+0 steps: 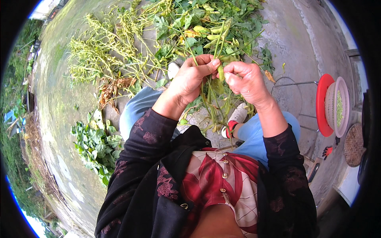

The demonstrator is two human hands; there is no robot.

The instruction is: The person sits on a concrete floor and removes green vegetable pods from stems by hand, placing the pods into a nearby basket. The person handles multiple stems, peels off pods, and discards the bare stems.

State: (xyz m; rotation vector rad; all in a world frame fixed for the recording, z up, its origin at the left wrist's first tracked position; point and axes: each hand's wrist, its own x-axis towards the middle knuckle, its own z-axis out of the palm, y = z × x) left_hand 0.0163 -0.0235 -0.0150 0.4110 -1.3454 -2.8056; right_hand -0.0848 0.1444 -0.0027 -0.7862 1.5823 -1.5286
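Note:
My left hand (192,76) grips the green stems of a soybean plant (219,44) between thumb and fingers. Plump pods (212,37) stick out beyond the grip, and its leafless lower stems hang towards my lap. Right beside it, my right hand (244,79) has its fingers curled in against a green pod (220,73) under the left thumb. Whether those curled fingers pinch a pod is hidden.
A heap of leafy plants (238,17) and a pile of picked-looking yellow-green stalks (104,44) lie ahead on the concrete. Cut leaves (98,145) are at left. At right, a red stool (323,104) carries a plastic basket (335,131) containing green pods or beans.

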